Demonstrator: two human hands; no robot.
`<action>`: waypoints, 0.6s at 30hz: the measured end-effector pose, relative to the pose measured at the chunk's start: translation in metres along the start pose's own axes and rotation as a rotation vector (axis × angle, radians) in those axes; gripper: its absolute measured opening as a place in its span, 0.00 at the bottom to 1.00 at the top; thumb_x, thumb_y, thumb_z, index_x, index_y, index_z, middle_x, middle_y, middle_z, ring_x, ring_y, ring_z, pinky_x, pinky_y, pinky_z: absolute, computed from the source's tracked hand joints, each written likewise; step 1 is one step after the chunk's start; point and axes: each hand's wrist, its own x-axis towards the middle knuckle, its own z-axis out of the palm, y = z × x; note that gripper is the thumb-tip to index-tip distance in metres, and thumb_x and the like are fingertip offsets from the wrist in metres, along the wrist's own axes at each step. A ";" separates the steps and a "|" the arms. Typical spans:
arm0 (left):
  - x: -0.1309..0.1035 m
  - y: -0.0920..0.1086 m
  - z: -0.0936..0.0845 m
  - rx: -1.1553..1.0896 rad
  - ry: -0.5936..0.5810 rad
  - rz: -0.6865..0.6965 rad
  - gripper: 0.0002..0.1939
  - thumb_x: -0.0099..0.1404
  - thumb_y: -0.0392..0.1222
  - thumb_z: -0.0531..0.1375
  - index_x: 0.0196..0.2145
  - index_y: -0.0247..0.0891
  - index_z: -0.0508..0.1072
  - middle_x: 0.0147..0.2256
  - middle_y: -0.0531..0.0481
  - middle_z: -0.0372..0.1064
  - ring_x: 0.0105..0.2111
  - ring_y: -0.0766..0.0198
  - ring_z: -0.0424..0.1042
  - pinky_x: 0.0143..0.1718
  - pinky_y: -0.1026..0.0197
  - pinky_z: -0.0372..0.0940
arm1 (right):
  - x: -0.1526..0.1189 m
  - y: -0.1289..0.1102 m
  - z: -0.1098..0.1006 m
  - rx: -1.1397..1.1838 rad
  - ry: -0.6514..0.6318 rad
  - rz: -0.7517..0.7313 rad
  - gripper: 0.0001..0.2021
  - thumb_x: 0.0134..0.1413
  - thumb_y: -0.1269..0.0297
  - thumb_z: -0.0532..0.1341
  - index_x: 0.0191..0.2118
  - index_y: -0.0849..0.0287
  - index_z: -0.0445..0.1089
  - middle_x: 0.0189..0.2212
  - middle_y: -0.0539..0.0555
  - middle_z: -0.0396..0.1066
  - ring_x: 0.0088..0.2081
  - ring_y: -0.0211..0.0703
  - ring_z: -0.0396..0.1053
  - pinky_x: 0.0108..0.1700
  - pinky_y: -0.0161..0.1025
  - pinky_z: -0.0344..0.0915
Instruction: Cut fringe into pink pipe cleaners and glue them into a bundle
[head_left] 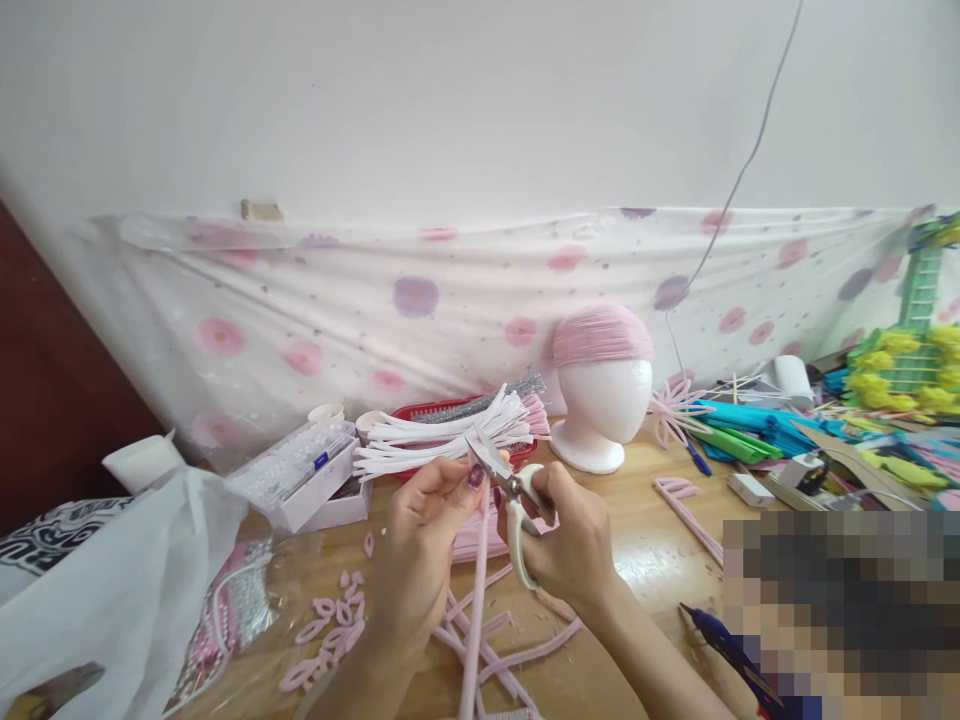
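Note:
My left hand (431, 525) pinches a long pink pipe cleaner (475, 620) near its upper end, and the rest hangs down toward me. Fingers of my right hand (566, 530) are through the pale handles of a pair of scissors (491, 460). The blades meet the pipe cleaner's top just above my left fingertips; whether they cut into it I cannot tell. Under my hands lie loose pink pipe cleaners (517, 655). Small pink leaf-shaped loops (330, 635) are heaped left of my left hand.
Behind my hands, a red basket (409, 410) holds white pipe cleaners (427, 440). A white foam head (604, 400) with a pink-wrapped crown stands right of it. White boxes (300, 490) and a plastic bag (142, 600) are left. At right lie blue bundles (765, 430) and a dark blue tool (727, 650).

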 end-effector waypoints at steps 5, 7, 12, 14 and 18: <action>0.000 -0.003 -0.002 0.001 0.001 -0.005 0.10 0.54 0.45 0.70 0.26 0.37 0.76 0.33 0.49 0.77 0.37 0.60 0.73 0.44 0.59 0.63 | -0.001 0.001 0.003 -0.023 0.012 0.004 0.14 0.46 0.69 0.60 0.27 0.53 0.50 0.17 0.41 0.53 0.18 0.33 0.49 0.21 0.31 0.51; 0.001 -0.004 -0.003 0.006 -0.007 -0.009 0.09 0.55 0.45 0.70 0.26 0.37 0.76 0.32 0.50 0.77 0.37 0.62 0.72 0.44 0.60 0.63 | -0.001 0.002 0.004 -0.034 0.039 -0.012 0.14 0.46 0.68 0.60 0.27 0.53 0.50 0.16 0.41 0.53 0.17 0.32 0.48 0.21 0.31 0.50; 0.002 -0.002 -0.003 -0.026 -0.043 -0.031 0.09 0.56 0.44 0.69 0.26 0.38 0.76 0.29 0.52 0.75 0.34 0.64 0.72 0.42 0.62 0.63 | 0.000 0.001 0.002 0.062 0.023 0.051 0.14 0.48 0.69 0.59 0.26 0.53 0.49 0.16 0.40 0.51 0.17 0.31 0.49 0.20 0.30 0.50; 0.002 0.000 -0.003 -0.050 -0.066 -0.052 0.09 0.58 0.44 0.68 0.25 0.37 0.76 0.29 0.50 0.76 0.34 0.62 0.73 0.42 0.61 0.64 | 0.002 0.001 0.000 0.128 -0.016 0.089 0.13 0.49 0.69 0.59 0.27 0.53 0.49 0.17 0.40 0.52 0.17 0.31 0.51 0.21 0.29 0.52; 0.001 0.003 -0.005 -0.008 -0.066 -0.031 0.10 0.60 0.46 0.67 0.27 0.36 0.77 0.30 0.49 0.77 0.32 0.62 0.73 0.37 0.62 0.64 | 0.003 0.003 -0.002 0.083 -0.034 0.064 0.13 0.48 0.68 0.60 0.29 0.53 0.50 0.20 0.42 0.54 0.19 0.32 0.53 0.24 0.31 0.54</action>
